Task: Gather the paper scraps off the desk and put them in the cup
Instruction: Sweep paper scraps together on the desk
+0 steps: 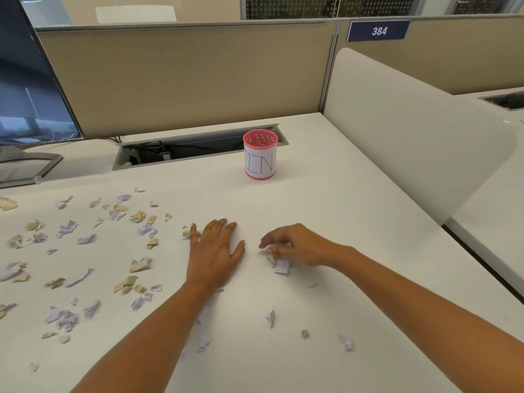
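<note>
On the white desk (326,199), the left hand (214,252) lay flat, palm down, with its fingers spread, its little finger touching a crumpled tan scrap (187,232). The right hand (295,245), just beside it and not touching it, was curled with its fingers pinched on a few pale lilac paper scraps (279,263) that hung below the fingertips against the desk surface. Most of the torn lilac and tan paper scraps (85,251) lay scattered across the left half of the desk, with a few loose pieces (345,342) nearer the person, between and below the forearms. The pink perforated cup (260,154), wrapped in a white paper band hand-lettered "IN", stood upright farther back, well apart from both hands, just in front of the open cable tray (184,151). A dark monitor (28,89) stood at the far left, and a blue plate reading 384 (378,30) sat on the beige partition (184,78).
</note>
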The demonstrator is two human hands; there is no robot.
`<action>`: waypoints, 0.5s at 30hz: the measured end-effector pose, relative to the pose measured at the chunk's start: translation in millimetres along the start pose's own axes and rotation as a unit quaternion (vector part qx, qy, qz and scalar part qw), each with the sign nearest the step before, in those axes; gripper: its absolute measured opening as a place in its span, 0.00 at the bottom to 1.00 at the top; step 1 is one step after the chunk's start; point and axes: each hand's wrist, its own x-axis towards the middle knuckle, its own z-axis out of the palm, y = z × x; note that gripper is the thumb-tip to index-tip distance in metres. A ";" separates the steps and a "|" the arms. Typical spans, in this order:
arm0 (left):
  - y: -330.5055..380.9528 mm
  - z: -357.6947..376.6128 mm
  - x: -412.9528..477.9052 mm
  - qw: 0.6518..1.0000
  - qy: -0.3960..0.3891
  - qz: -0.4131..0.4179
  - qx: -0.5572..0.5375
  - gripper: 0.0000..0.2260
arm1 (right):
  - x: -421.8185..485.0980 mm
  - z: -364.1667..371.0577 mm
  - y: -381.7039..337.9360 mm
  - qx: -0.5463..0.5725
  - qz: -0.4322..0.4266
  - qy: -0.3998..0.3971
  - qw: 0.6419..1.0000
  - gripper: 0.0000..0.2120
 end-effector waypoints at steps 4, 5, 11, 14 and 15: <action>0.2 -0.9 -0.5 1.000 0.003 -0.001 0.003 0.22 | -20.0 12.4 3.2 -0.047 -0.028 -0.021 0.998 0.15; 0.0 -1.1 -0.4 1.000 0.004 -0.002 0.004 0.22 | -21.8 14.6 4.1 -0.076 -0.039 -0.027 0.996 0.16; 0.2 -1.0 -0.3 1.000 0.002 -0.004 -0.004 0.21 | -29.4 25.0 12.2 -0.164 -0.063 0.014 0.984 0.17; -0.3 -0.4 0.0 1.000 0.003 -0.003 0.000 0.21 | -26.0 23.7 11.7 -0.175 -0.066 0.025 0.982 0.16; -0.6 -0.1 0.2 1.000 0.003 -0.003 -0.001 0.21 | -23.9 22.6 11.3 -0.182 -0.065 0.028 0.981 0.16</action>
